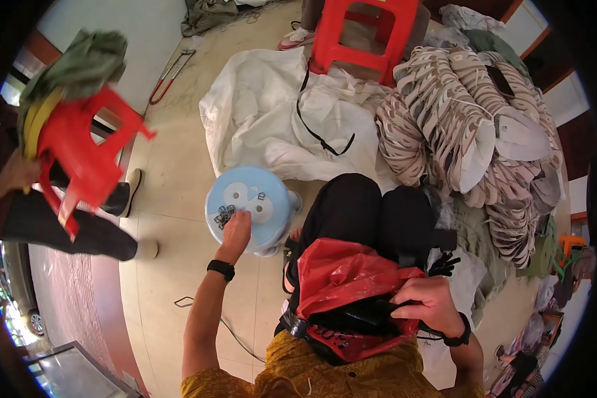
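Note:
My left hand reaches over a round light-blue plastic stool with a cartoon face on its seat. Its fingers are closed, beside and partly over a small pile of dark square buckles; what they hold, if anything, is hidden. One more small buckle lies apart, farther right on the seat. On my lap rests a red plastic bag with black contents showing in its mouth. At the bag's right edge, my right hand grips the plastic with bent fingers.
At right are long stacked rows of beige and white shoe-like pieces. A white sheet with a black strap covers floor ahead. Another person at left carries a red stool; another red stool stands ahead. Red-handled cutters lie farther off.

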